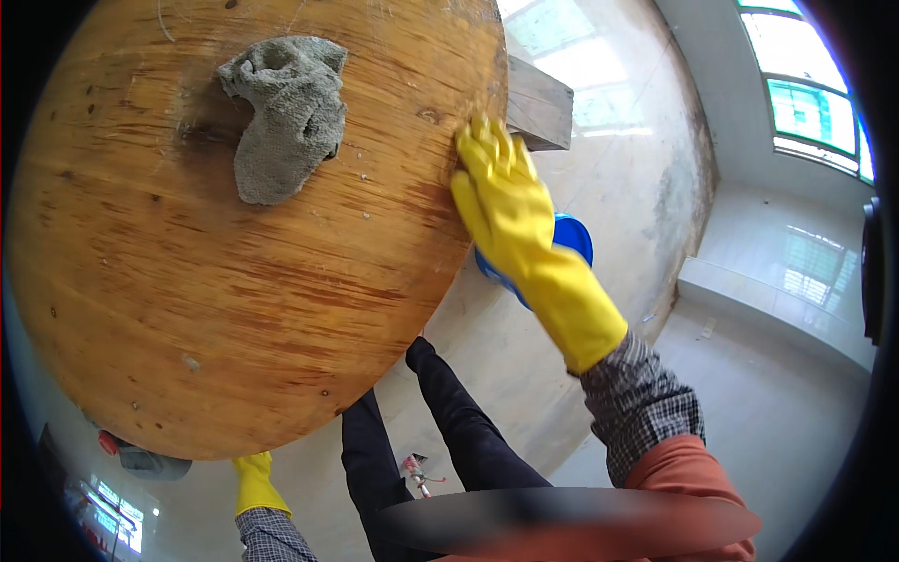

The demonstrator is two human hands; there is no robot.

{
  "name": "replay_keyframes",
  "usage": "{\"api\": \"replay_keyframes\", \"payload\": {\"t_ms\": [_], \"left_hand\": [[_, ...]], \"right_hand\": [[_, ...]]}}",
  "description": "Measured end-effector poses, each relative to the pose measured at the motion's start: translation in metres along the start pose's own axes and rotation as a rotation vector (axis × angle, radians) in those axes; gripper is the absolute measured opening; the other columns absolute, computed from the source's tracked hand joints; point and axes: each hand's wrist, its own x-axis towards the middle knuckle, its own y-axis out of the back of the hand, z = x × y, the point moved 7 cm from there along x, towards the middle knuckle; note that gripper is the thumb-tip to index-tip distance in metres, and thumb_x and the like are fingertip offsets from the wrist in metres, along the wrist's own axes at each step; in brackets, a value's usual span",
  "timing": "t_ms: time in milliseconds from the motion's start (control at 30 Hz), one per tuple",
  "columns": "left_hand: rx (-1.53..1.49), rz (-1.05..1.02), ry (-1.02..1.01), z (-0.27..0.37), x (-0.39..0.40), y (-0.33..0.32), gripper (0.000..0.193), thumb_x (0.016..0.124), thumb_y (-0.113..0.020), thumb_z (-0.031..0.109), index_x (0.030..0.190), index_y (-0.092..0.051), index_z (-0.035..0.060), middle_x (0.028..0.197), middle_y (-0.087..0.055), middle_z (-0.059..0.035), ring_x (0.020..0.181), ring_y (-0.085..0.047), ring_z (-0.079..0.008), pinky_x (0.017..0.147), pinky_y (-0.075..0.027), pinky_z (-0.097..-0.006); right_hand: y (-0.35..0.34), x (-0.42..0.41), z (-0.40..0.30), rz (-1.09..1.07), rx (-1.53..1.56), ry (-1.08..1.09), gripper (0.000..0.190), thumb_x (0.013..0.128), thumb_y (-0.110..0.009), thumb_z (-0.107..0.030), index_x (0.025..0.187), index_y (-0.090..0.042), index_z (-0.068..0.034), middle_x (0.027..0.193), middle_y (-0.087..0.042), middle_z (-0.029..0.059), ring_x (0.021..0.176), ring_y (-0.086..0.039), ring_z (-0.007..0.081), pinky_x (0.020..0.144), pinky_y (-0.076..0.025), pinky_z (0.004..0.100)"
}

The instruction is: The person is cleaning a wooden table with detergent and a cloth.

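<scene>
Before me is a round wooden tabletop [232,309] with dark streaked grain and several small light crumbs on it. A crumpled grey-green terry cloth [291,119] lies on its upper part, apart from both hands. My right hand [495,183], in a yellow rubber glove, rests palm down at the tabletop's right edge. Its fingers are stretched and slightly blurred, with nothing in its grasp. My left hand [258,485] is at the near edge, lower left. Only its yellow glove's wrist part shows; the fingers are hidden beneath the tabletop.
A blue bucket [574,239] stands on the floor, partly behind my right forearm. A wooden beam [541,102] juts out past the table's right edge. At lower left is a grey container [151,461] with a red cap. A red-and-white object [416,474] lies between my legs.
</scene>
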Motion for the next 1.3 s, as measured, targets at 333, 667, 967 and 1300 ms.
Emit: {"api": "replay_keyframes", "payload": {"t_ms": [333,667,967,1300], "left_hand": [[-0.178,0.125,0.173,-0.080,-0.036,0.016,0.055,0.106,-0.058,0.039,0.153,-0.044,0.0125,0.144,-0.057,-0.0081,0.120,-0.064,-0.0222,0.098,-0.054,-0.0361],[-0.306,0.282,0.357,-0.129,-0.057,0.025,0.057,0.107,-0.058,0.036,0.155,-0.041,0.0114,0.148,-0.055,-0.0101,0.124,-0.062,-0.0232,0.102,-0.052,-0.0366],[-0.400,0.387,0.458,-0.084,-0.024,-0.051,0.059,0.107,-0.059,0.034,0.157,-0.039,0.0105,0.151,-0.053,-0.0119,0.127,-0.061,-0.0241,0.105,-0.051,-0.0371],[-0.480,0.622,0.496,-0.010,-0.086,0.018,0.061,0.107,-0.059,0.031,0.159,-0.036,0.0095,0.155,-0.050,-0.0140,0.131,-0.059,-0.0251,0.109,-0.049,-0.0377]], "right_hand": [[-0.020,-0.050,-0.052,-0.317,0.097,0.115,0.073,0.089,-0.069,-0.022,0.152,-0.042,0.005,0.156,-0.041,0.0323,0.148,-0.035,0.0520,0.126,-0.024,0.0570],[-0.033,-0.039,-0.063,-0.234,0.074,0.232,0.075,0.086,-0.072,-0.030,0.150,-0.047,0.001,0.154,-0.045,0.0283,0.145,-0.040,0.0511,0.124,-0.027,0.0587],[-0.021,0.043,0.005,0.086,-0.070,0.083,0.067,0.094,-0.066,-0.029,0.150,-0.045,0.003,0.154,-0.045,0.0297,0.146,-0.039,0.0496,0.126,-0.023,0.0561],[-0.035,-0.060,-0.092,-0.298,0.210,0.237,0.073,0.088,-0.073,-0.028,0.152,-0.049,-0.003,0.158,-0.046,0.0237,0.148,-0.040,0.0444,0.124,-0.027,0.0556]]}}
